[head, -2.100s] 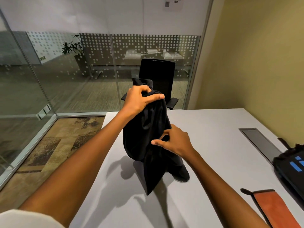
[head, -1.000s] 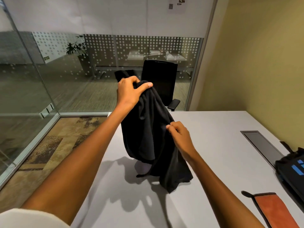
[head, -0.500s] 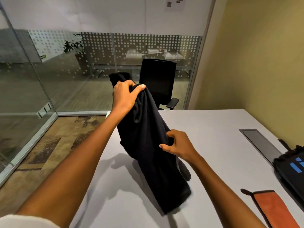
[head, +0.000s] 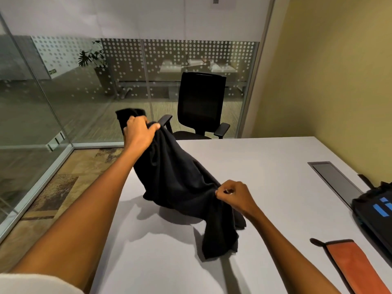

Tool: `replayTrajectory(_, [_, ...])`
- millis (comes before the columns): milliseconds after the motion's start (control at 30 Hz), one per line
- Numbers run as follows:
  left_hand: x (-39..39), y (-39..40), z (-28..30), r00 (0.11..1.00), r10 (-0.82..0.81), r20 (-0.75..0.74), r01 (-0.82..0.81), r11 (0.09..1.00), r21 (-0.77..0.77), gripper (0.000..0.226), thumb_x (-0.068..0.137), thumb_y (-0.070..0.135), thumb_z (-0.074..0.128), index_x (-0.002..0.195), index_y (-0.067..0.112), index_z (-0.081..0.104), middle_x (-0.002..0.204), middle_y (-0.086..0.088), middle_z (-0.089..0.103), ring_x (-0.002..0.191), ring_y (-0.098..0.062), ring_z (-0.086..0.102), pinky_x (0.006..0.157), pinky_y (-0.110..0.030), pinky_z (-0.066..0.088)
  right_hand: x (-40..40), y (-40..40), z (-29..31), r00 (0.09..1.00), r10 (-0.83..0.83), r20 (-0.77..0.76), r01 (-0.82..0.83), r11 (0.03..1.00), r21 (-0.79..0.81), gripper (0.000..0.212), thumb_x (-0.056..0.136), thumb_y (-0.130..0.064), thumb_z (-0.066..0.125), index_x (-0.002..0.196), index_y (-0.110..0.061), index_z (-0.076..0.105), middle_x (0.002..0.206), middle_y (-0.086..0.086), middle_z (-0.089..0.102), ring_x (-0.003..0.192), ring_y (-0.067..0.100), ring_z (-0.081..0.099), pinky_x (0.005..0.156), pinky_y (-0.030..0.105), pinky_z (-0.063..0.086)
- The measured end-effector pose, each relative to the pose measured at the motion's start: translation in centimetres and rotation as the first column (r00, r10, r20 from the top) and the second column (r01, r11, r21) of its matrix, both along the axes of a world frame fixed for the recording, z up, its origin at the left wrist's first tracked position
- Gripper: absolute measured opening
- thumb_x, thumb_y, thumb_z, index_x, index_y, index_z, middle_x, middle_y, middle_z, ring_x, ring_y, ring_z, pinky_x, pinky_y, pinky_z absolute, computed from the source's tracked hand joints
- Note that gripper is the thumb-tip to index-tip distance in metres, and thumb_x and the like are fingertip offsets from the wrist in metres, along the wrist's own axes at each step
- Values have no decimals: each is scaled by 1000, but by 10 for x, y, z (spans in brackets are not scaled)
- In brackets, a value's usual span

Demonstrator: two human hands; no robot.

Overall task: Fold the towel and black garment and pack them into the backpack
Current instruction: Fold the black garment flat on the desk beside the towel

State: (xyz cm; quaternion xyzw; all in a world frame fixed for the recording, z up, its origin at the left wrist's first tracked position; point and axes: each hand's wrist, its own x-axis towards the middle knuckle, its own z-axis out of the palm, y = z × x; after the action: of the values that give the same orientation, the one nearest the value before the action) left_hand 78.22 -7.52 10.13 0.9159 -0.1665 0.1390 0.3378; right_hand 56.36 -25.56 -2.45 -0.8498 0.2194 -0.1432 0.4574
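- Two bare arms reached out over the white table [head: 275, 166], a bit of white sleeve [head: 31, 282] showing at the bottom left corner.
- Nearest on the right, an orange towel [head: 356, 266] lay flat near the table's right edge, folded into a long strip with dark trim. Nobody was touching it.
- Just past the towel, the backpack [head: 375, 211] sat at the right edge, dark with blue marks, partly cut off by the frame. Couldn't tell if it was unzipped.
- Right hand [head: 233, 196] was low over the table, fingers curled tight and pinching a fold of the black garment [head: 176, 183].
- That garment hung stretched between both hands on a diagonal. One loose end dropped below the right hand and its tip looked like it rested on the tabletop; the middle sagged just above the surface and threw a shadow.
- Left hand [head: 140, 130] was held higher and further out, over the table's left edge, fingers and thumb clamped round the bunched top end of the garment, with a bit of fabric sticking out past the knuckles.
- A grey cable hatch [head: 335, 179] sat flush in the table, beyond the backpack.
- Past the far edge stood a black office chair [head: 201, 107], then a glass wall [head: 63, 92] with dotted frosting and a potted plant [head: 93, 58] behind it.
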Motion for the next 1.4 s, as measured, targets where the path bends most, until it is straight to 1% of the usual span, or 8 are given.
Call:
replayTrajectory(133, [-18, 8, -33, 979, -94, -181, 140, 956, 259, 45, 75, 45, 74, 84, 1, 72, 86, -19, 69, 85, -34, 64, 71, -37, 47, 9, -4, 29, 986, 0, 167, -23, 990, 137, 25, 88, -12, 57, 64, -20, 59, 61, -8, 55, 59, 5, 49, 59, 17, 38])
replayTrajectory(300, [-66, -8, -48, 782, -479, -398, 600, 750, 278, 70, 58, 50, 83, 119, 19, 66, 113, -10, 60, 109, -26, 55, 88, -32, 44, 22, 3, 63, 934, 356, 19, -355, 934, -39, 21, 96, -22, 49, 81, -25, 63, 87, -7, 62, 86, 13, 59, 80, 23, 46])
replayTrajectory(433, [-87, -22, -56, 611, -669, -423, 771, 624, 126, 54, 60, 38, 85, 111, 25, 70, 104, -8, 59, 100, -23, 52, 86, -29, 46, 28, 10, 71, 877, 469, -102, -478, 873, -94, 19, 96, -25, 51, 91, -14, 66, 99, 8, 65, 92, 21, 61, 86, 31, 48])
replayTrajectory(733, [-84, -21, -70, 718, -638, -278, 659, 752, -24, 18, 84, 19, 67, 97, 9, 74, 96, -4, 59, 88, -19, 58, 71, -18, 42, 8, -5, 71, 851, 503, -149, -489, 864, 121, 18, 84, -41, 65, 90, -24, 67, 103, -2, 64, 102, 17, 59, 95, 34, 45])
replayTrajectory(1033, [-59, -11, -62, 779, -530, -335, 448, 844, -295, 20, 90, 4, 48, 100, 6, 66, 105, -2, 55, 94, -21, 59, 73, -24, 46, -13, -29, 49, 695, 560, -451, -593, 801, 82, 16, 79, -11, 72, 92, -21, 74, 93, -10, 71, 92, 6, 63, 86, 20, 46])
replayTrajectory(1167, [-52, -2, -62, 706, -565, -427, 357, 804, -475, 26, 94, 4, 42, 96, 18, 64, 108, 1, 57, 95, -16, 60, 76, -26, 49, -17, -36, 42, 847, 459, -269, -441, 889, 128, 19, 82, -7, 69, 97, -16, 75, 103, -2, 72, 98, 11, 64, 91, 23, 51])
replayTrajectory(1300, [-57, -1, -66, 643, -611, -461, 331, 765, -553, 36, 96, 3, 38, 96, 28, 63, 111, 3, 59, 97, -13, 59, 77, -24, 47, -4, -32, 37, 1000, -2, -16, -1, 980, -198, 11, 82, -14, 70, 91, -19, 74, 93, -5, 64, 82, 12, 61, 71, 9, 48])
replayTrajectory(1400, [-57, -4, -69, 639, -590, -493, 302, 782, -545, 32, 97, 5, 38, 106, 22, 62, 115, -4, 61, 101, -18, 59, 80, -26, 48, 2, -15, 29, 1000, 24, 7, -23, 987, -157, 21, 82, -46, 66, 92, -29, 73, 95, -3, 56, 81, 11, 58, 69, 15, 47])
